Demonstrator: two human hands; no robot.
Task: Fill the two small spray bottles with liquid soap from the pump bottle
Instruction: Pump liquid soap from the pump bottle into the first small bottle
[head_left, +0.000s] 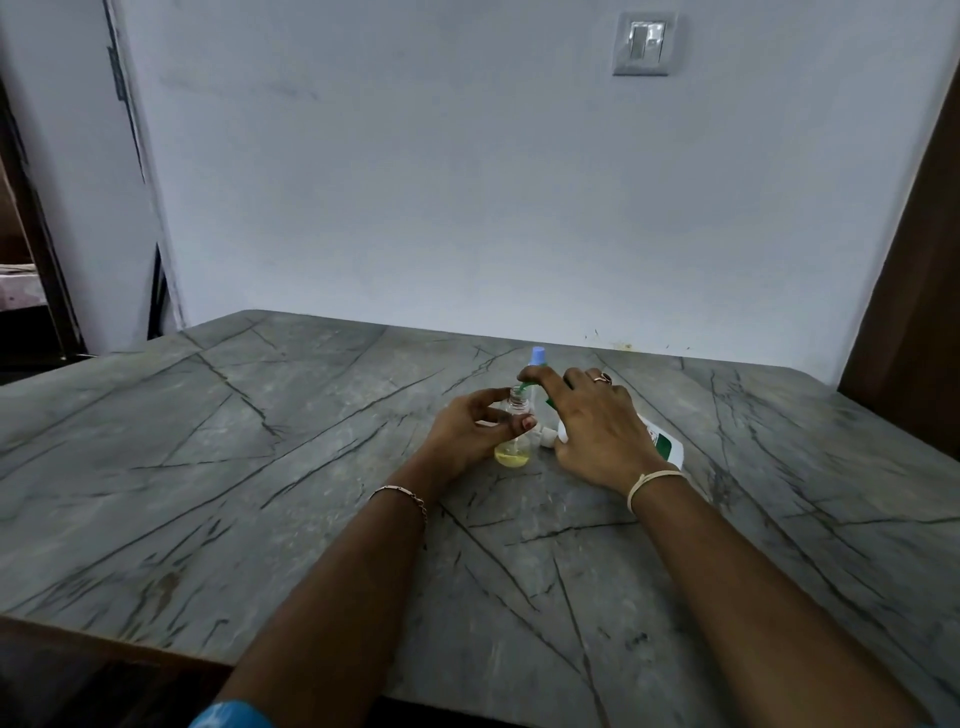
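One small clear plastic spray bottle (513, 441), its neck uncapped and a shallow pool of yellow liquid soap (511, 458) in its base, stands upright on the grey veined stone-look table (260, 467), right of middle and nearer the far edge than the near one. The left hand (467, 431) pinches it between thumb and curled fingers. The right hand (597, 431) grips the white pump bottle with a green label (662, 441), tipped leftward, with its index finger laid along the green spout (527, 385), whose tip sits just over the open neck. Just behind stands the second small clear bottle with a pale blue cap (537, 357), and a small white cap-like piece (545, 441) lies between the hands. Filling of the first bottle seems barely begun. What it needs next is steady pumping with the spout held over that narrow neck.
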